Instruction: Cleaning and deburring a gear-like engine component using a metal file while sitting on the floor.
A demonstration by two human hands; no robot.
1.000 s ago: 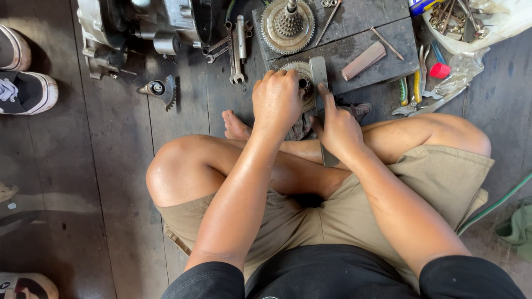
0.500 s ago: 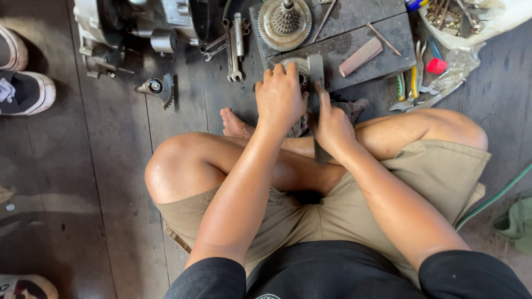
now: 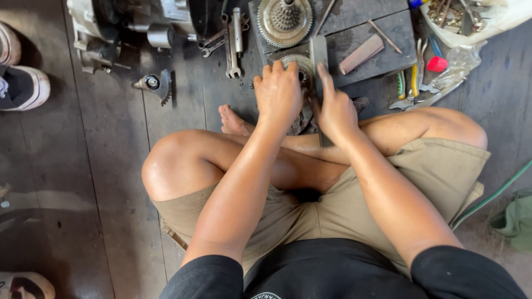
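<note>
Near the frame's top centre, the left hand (image 3: 279, 91) clamps down on a toothed metal disc (image 3: 299, 62) to steady it, while the right hand (image 3: 334, 111) grips a flat metal bar (image 3: 318, 52), forefinger stretched along it as a guide.

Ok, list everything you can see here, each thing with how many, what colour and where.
Round toothed part: one, grey metal, under the left hand at the board's near edge.
Flat metal tool: one, grey, upright beside that part, along the right hand's forefinger.
Large gear assembly: one, grey, top centre on the board.
Dark board: one, black, top centre.
Flat bar: one, brownish, on the board.
Wrenches: several, silver, left of the board.
Engine casing: one, grey, top left.
Small toothed piece: one, dark, on the floor left.
Plastic bag of parts: one, clear, top right.
Shoes: white, left edge.
Left hand: pressing on the toothed part.
Right hand: on the flat tool.
</note>
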